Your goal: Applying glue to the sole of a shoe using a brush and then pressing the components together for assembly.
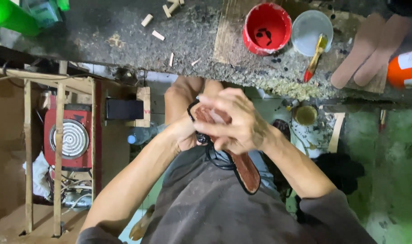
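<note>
Brown leather-like shoe sole with a dark edge, long and flat, is held over the person's lap, its rounded far end pointing down toward the grey shirt, its upper end hidden under the right hand. By the look of it, the work in hand is a pressing or rubbing step on the sole's upper face: the right hand lies palm-down across it with fingers curled over the top edge, clamped on it, while the left hand supports from beneath and beside, its fingers closed round the sole's side and a black strap or cord that loops out below. Both forearms come in from the lower corners and meet at the middle, elbows out, wrists bent inward; the right hand is slightly blurred, so the exact finger placing cannot be told. A next move here would seem to call for a firm hold from underneath and even pressure along the sole's length, keeping the strap from slipping out of line. On the rough stone-grey workbench above stand a round red plastic pot, a clear plastic lid or cup with a yellow-handled brush across it, and two pale pink insole blanks, all well apart from the hands.
</note>
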